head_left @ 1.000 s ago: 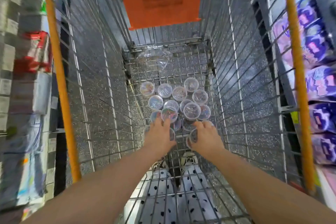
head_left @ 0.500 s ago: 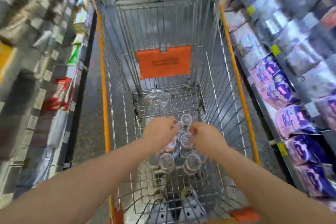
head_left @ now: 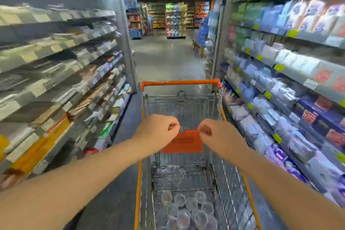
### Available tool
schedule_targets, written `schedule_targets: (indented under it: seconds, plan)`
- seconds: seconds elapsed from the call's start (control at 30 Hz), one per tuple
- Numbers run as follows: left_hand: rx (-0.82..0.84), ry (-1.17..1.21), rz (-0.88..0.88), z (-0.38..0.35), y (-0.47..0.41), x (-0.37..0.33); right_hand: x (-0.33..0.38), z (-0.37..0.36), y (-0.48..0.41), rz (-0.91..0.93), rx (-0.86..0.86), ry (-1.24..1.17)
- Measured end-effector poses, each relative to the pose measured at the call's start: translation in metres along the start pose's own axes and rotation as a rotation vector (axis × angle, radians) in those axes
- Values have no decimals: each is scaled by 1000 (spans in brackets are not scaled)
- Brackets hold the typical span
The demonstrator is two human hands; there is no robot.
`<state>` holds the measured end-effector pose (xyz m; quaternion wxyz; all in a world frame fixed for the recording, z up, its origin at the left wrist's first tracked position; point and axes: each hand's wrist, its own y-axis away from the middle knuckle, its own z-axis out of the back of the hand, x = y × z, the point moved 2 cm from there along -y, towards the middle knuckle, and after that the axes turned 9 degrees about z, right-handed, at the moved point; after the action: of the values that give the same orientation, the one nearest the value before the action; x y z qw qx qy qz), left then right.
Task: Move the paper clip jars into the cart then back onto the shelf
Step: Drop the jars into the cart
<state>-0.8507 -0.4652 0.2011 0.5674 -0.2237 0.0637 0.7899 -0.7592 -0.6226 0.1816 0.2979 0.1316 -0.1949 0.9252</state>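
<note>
- Floor [head_left: 168, 58]: grey and glossy, running up the centre of the frame to the far end of the aisle.
- Blue and white packets [head_left: 291, 17]: rows at upper right, blurred.
- Purple packets [head_left: 278, 155]: lower right, beneath the paler packets.
- Yellow-green labels [head_left: 279, 67]: spaced along the rail edges at right.
- Flat paper goods [head_left: 56, 73]: stacked in tiers at left, too blurred to read.
- White price labels [head_left: 41, 17]: in lines along the left tiers.
- Yellow-orange pack [head_left: 37, 147]: lower left.
- Far display stand [head_left: 176, 20]: upper centre, standing on the floor, filled with many-coloured goods.
- Blue box [head_left: 135, 33]: left of that stand, low down.
</note>
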Motion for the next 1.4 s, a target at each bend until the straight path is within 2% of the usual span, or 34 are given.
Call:
schedule_targets:
  seconds: [0.13,0.23,0.5,0.83,1.1,1.23,1.4]
  plan:
    - [-165,-54,5,69,31,-18,41,51,-7,127,-51,-6]
    - [-299,-133,35,116,64,-29,79,88,-9,307,-96,-9]
    - [-550,-190,347,220,198,-26,194,125,7,699,-91,-78]
    - [-813,-403,730,313,429,20,428,82,68,1104,-21,-310]
    - [-939,-579,904,405,598,94,652,22,114,1311,9,-550]
    - [-962,-703,980,453,662,135,750,-1,131,1381,25,-629]
    - [-1011,-693,1056,491,702,188,842,-25,131,1450,69,-675]
